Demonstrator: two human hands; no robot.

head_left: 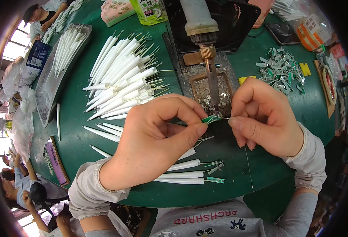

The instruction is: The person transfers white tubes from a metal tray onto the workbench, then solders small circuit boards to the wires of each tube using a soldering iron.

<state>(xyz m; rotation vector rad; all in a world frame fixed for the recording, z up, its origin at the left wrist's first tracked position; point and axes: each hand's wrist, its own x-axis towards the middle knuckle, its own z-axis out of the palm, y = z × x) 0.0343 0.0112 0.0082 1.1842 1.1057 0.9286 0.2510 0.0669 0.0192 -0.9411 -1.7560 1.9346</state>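
While both hands meet near the table's point(103, 98) front edge, the left hand point(154, 138) pinches a small green strip point(210, 118) between thumb and forefinger, its long axis running left to right toward the right hand point(261, 118). The right hand's fingers close narrowly on a thin wire point(248, 158) at the strip's right end, directly below the soldering iron's tip point(213, 89). White tubes point(122, 85) lie toward the left edge.

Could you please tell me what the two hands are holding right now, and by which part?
The left hand pinches a small green strip by its left end. The right hand pinches a thin wire at the strip's other end, under the soldering iron tip.
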